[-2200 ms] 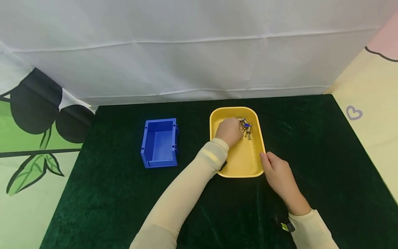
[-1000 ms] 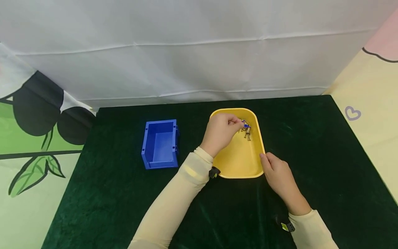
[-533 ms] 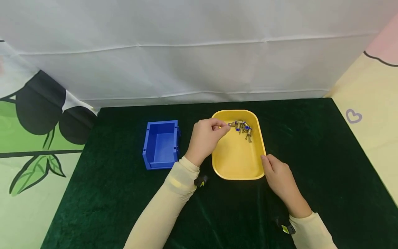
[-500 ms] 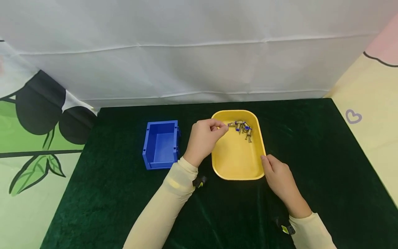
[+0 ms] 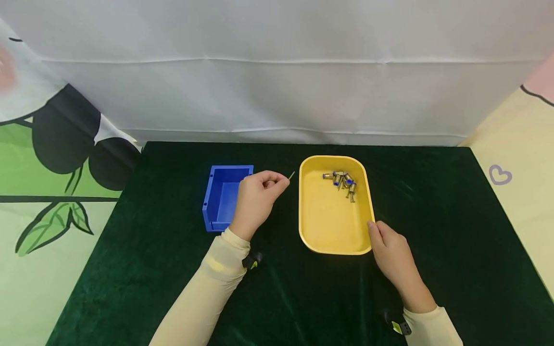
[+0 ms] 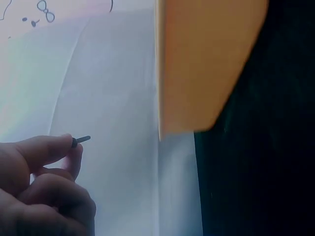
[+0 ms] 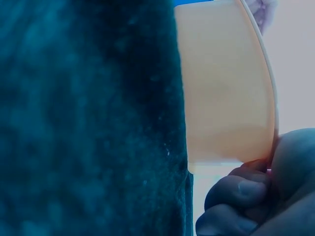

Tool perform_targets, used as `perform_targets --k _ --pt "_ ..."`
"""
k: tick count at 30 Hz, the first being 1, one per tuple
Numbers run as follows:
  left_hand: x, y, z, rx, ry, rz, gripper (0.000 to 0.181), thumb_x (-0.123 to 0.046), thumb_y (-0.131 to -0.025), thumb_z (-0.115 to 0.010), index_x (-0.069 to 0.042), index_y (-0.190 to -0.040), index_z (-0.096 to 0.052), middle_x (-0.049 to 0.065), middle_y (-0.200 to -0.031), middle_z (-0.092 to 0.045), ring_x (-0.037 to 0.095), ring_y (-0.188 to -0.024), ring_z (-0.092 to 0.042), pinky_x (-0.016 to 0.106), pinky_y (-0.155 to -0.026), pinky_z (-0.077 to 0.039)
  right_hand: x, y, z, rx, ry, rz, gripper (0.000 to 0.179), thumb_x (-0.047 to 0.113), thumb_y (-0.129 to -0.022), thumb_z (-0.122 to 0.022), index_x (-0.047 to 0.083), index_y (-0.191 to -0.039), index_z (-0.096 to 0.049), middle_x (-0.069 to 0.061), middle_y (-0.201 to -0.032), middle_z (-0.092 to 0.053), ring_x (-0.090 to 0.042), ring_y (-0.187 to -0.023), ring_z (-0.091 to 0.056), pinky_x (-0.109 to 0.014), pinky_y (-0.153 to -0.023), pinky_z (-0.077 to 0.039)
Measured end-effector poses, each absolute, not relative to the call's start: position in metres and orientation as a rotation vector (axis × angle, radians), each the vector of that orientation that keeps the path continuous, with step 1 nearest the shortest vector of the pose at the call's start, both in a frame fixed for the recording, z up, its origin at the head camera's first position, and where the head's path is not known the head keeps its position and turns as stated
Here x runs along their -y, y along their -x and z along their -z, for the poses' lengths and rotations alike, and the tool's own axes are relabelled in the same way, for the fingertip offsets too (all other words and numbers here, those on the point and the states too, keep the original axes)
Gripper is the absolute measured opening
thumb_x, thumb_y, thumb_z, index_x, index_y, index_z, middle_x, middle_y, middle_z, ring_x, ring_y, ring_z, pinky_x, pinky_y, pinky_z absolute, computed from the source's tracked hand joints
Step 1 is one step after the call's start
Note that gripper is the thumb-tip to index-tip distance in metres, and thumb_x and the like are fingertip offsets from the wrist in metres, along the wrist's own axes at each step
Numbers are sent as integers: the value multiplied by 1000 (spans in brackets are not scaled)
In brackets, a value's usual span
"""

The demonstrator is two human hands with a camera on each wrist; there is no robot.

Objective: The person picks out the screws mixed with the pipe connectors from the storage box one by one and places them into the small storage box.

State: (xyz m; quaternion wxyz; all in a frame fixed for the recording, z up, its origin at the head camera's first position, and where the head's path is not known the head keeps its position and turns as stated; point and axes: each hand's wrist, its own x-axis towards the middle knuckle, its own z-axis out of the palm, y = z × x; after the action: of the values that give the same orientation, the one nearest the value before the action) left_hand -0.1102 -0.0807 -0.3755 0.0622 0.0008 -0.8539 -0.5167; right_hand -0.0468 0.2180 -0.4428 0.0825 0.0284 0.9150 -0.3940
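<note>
Between thumb and fingertip my left hand (image 5: 257,198) pinches a small screw (image 5: 292,175), its thin shank pointing out past the fingers. In the left wrist view, the screw (image 6: 82,139) shows a dark head at the fingertips. That hand is above the table between the two containers, overlapping the right side of the blue bin (image 5: 207,204). My right hand (image 5: 394,252) grips the near right rim of the yellow tray (image 5: 333,230), thumb on top and fingers below. Inside the tray's far part lies a pile of brass fittings (image 5: 337,180) with blue ends, among several screws (image 5: 352,197).
A dark green cloth (image 5: 277,288) covers the table. White fabric (image 5: 277,96) hangs behind its far edge, and printed panels (image 5: 56,230) stand at the sides.
My left hand has come out of the yellow tray and moved left toward the blue bin, bringing a screw. The right hand has kept its hold on the tray's rim.
</note>
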Motion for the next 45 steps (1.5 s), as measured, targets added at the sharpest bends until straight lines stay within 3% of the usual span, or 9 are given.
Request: perform_targets --k 6,13,23,45 --pt "105 104 372 2591 -101 1481 15 -30 -96 -67 -17 -97 -75 4 -64 -49 22 -56 -48 27 -46 -35 -218 46 441 -2734 -90 1188 53 51 -105 -32 6 -102 -59 -9 -73 -52 -23 -57 -50 -28 -53 -42" --pt "132 96 372 2561 -181 1472 17 -32 -95 -67 -17 -98 -74 5 -65 -45 21 -54 -44 27 -42 -29 -218 47 440 -2721 -98 1193 55 53 -105 -32 6 -104 -59 -9 -75 -54 -23 -58 -51 -28 -54 -43" --pt "160 87 384 2575 -300 1389 22 -35 -97 -65 -15 -100 -74 5 -66 -48 22 -58 -46 26 -46 -31 -217 47 441 -2732 -103 1187 55 53 -105 -31 6 -103 -60 -9 -75 -54 -22 -58 -51 -28 -53 -43" --pt "172 77 401 2607 -350 1241 19 -31 -95 -68 -13 -96 -75 6 -65 -51 22 -58 -48 27 -46 -34 -216 46 443 -2738 -89 1183 54 52 -105 -32 6 -103 -60 -8 -74 -53 -23 -58 -51 -28 -55 -43"
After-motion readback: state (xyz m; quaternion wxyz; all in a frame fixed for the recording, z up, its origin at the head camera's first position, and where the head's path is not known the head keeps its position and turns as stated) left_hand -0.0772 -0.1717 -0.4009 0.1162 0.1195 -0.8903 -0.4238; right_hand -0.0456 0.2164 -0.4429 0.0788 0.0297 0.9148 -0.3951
